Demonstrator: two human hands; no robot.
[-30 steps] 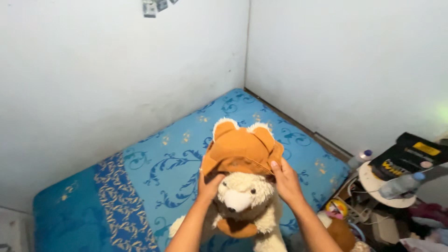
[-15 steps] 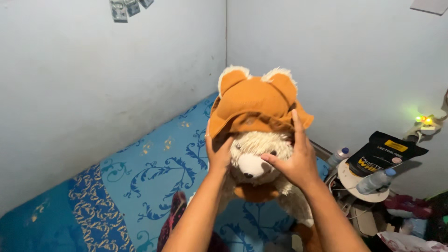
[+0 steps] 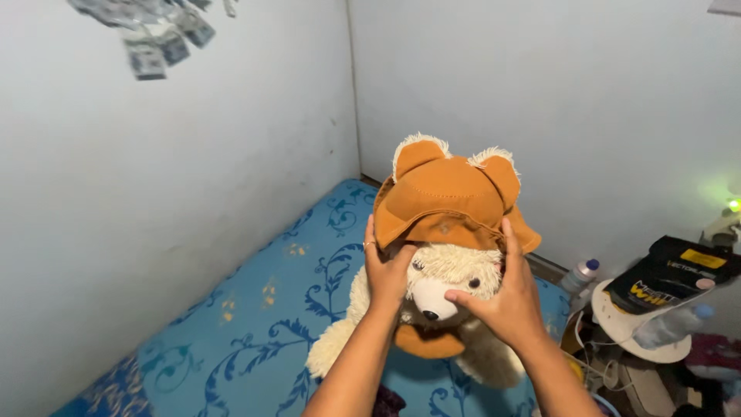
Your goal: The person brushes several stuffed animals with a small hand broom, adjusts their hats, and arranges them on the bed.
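Cream plush teddy bear (image 3: 451, 270) w/ white snout, held up in front of the wall corner, above blue floral-print mattress (image 3: 255, 340). Bear wears orange-brown cloth hat w/ ear flaps (image 3: 448, 197); bear's ears poke up through it. Left hand (image 3: 386, 266): palm flat vs. bear's cheek, fingers up under hat brim, gripping head side. Right hand (image 3: 505, 301): fingers spread over other cheek, thumb near snout, index tip touching brim. Head clamped betw. both hands. Orange bow at bear's neck. To the right: black pouch w/ yellow label (image 3: 671, 274) on round white stand, two clear plastic bottles nearby. Blurred paper slips (image 3: 150, 38) on left wall, top.
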